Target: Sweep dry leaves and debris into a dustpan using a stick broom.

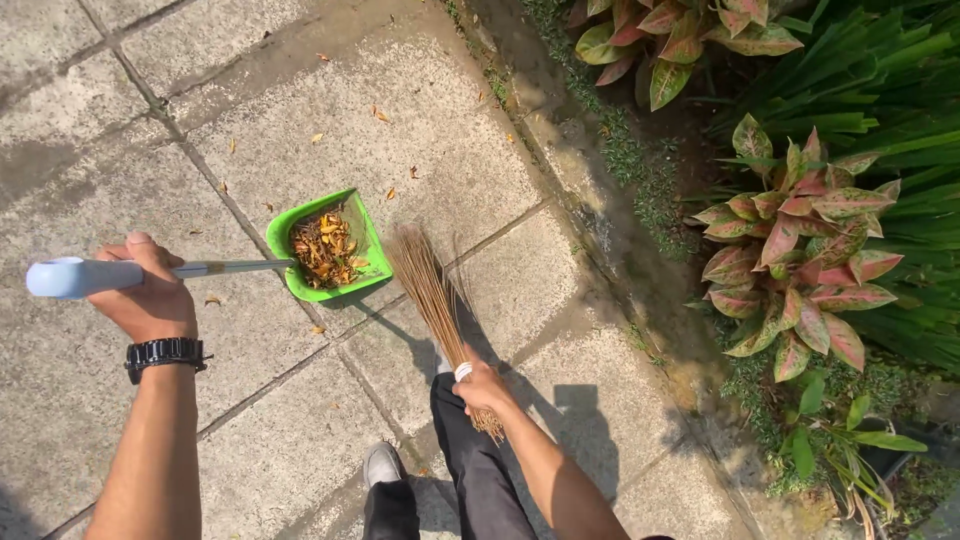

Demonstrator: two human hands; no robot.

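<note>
My left hand grips the pale blue grip of a long-handled dustpan, a black watch on the wrist. The metal shaft runs right to the green dustpan scoop, which rests on the paving and holds a heap of dry brown and yellow leaves. My right hand is closed around the bound end of a stick broom. Its brown bristles fan up toward the scoop's right edge and touch the ground beside it.
Grey concrete paving slabs carry a few scattered dry leaves. A mossy kerb runs diagonally on the right, with red-green leafy plants and grass behind it. My dark trouser leg and grey shoe are at the bottom.
</note>
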